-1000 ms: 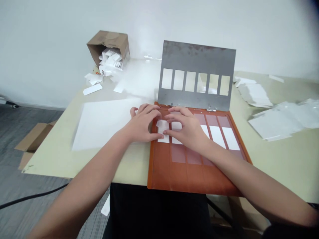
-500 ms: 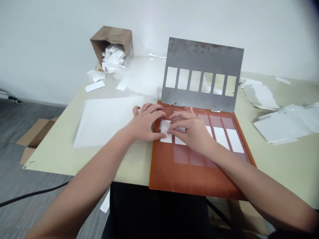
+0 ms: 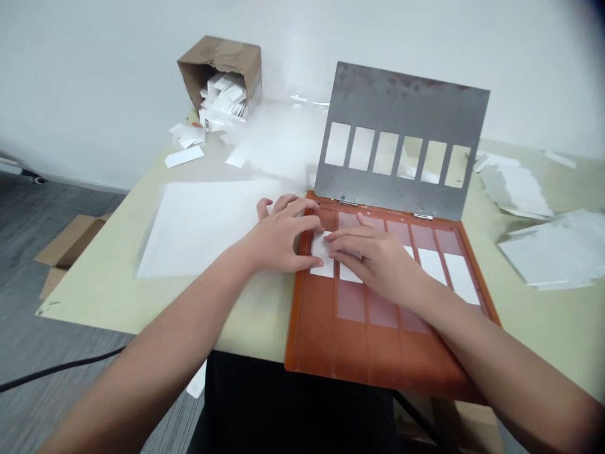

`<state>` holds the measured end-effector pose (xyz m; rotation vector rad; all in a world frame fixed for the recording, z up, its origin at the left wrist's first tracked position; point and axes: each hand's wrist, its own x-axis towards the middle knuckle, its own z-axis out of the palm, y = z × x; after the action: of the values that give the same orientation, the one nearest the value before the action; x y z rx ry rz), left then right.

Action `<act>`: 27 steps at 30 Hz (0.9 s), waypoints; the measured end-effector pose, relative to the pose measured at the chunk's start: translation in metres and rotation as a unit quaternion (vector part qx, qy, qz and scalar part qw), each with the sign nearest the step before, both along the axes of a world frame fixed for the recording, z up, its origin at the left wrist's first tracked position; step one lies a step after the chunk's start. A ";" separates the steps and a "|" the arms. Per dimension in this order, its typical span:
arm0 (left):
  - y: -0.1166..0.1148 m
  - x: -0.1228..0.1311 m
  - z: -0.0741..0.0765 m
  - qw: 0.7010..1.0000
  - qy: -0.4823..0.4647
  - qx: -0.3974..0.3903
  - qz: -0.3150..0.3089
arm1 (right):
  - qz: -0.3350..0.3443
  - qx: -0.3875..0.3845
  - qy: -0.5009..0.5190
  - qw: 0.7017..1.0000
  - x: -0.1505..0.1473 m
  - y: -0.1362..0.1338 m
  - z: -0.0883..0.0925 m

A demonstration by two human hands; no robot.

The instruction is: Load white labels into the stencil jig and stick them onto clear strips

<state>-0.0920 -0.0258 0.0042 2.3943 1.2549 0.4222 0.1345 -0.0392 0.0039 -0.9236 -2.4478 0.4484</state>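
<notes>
One card point(image 3: 319, 246) is now flattened on orange tray point(image 3: 309, 328) (seemingly seated); left hand point(image 3: 278, 238) spread-fingered, right hand point(image 3: 390, 263) bunched, grip unclear.

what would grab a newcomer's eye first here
Probably the six-windowed grey plate, raised at the far edge of the orange board. Next, the left hand and right hand, close together at the board's leftmost white card. Then the cardboard box at the back left, white pieces showing inside.
</notes>
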 end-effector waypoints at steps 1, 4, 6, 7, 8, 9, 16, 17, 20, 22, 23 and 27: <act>0.000 0.000 -0.001 1.000 -0.002 0.002 -0.001 | 0.002 0.000 0.001 1.000 0.000 0.000 0.000; 0.000 -0.001 -0.004 1.000 -0.010 0.014 -0.007 | 0.005 -0.008 0.000 1.000 0.001 -0.001 0.000; 0.000 -0.002 -0.006 1.000 -0.013 0.020 -0.009 | 0.007 -0.014 -0.001 1.000 0.001 -0.001 0.001; 0.000 -0.002 -0.006 1.000 -0.015 0.021 -0.009 | 0.008 -0.015 -0.002 1.000 0.001 -0.001 0.001; 0.001 -0.003 -0.007 1.000 -0.015 0.020 -0.008 | 0.010 -0.016 -0.001 1.000 0.001 0.000 0.001; 0.001 -0.003 -0.008 1.000 -0.014 0.019 -0.008 | 0.013 -0.017 0.000 1.000 0.001 0.000 0.001; 0.000 -0.006 -0.007 1.000 -0.009 0.016 -0.018 | 0.032 -0.003 -0.018 0.999 0.003 0.001 0.001; 0.000 -0.006 -0.007 1.000 -0.009 0.018 -0.019 | 0.032 -0.001 -0.021 0.999 0.003 0.000 0.001; -0.001 -0.006 -0.007 0.999 -0.011 0.028 -0.020 | 0.033 0.007 -0.039 0.999 0.004 -0.001 0.001; -0.001 -0.006 -0.007 0.999 -0.013 0.032 -0.020 | 0.036 0.021 -0.055 0.998 0.004 -0.002 0.004; -0.001 -0.006 -0.007 0.999 -0.015 0.034 -0.020 | 0.038 0.031 -0.063 0.997 0.004 -0.002 0.005; -0.001 -0.006 -0.006 0.999 -0.021 0.041 -0.019 | 0.048 0.072 -0.096 0.992 0.003 -0.004 0.012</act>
<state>-0.0977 -0.0272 -0.0023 2.4607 1.1935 0.5184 0.1378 -0.0431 0.0156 -0.8244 -2.6674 0.2207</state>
